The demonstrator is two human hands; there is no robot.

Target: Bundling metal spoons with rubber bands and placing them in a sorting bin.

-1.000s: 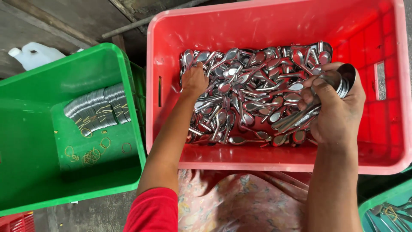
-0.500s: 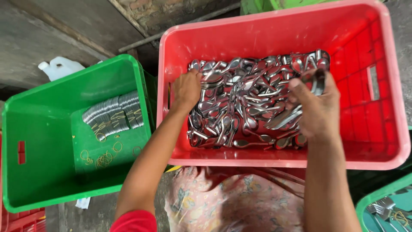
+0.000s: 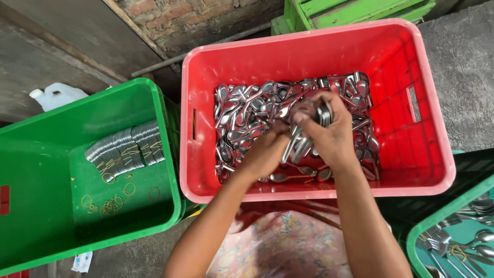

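1. Cloth with a floral print [image 3: 288,247] lies nearest the camera, across the person's lap, between the two forearms.
2. Right hand [image 3: 334,136] is clenched around a bundle of metal spoons [image 3: 309,139], bowls stacked at the top and handles fanning down and left. The bundle sits above the middle of the spoon pile.
3. Left hand [image 3: 265,154] now meets the right: its fingers close on the lower handles of the same bundle. Half a second ago it lay flat on the left part of the pile, well apart from the right hand. Judgement: picking has given way to squaring up the handful, so the bundle looks close to complete.
4. Loose spoons [image 3: 242,110] fill the floor of the red crate [image 3: 314,49], heaped in no order, under and around both hands.
5. Green crate [image 3: 41,154] on the left holds rows of stacked spoons [image 3: 126,152] and scattered rubber bands [image 3: 110,203] on its floor. Judgement: finished bundles appear to go there, banded.
6. Second green bin [image 3: 417,231] at lower right holds forks and spoons, only partly in view.
7. White plastic jug [image 3: 56,95] stands beyond the left crate; a green slatted crate [image 3: 355,10] and a brick wall [image 3: 206,15] lie farthest off.
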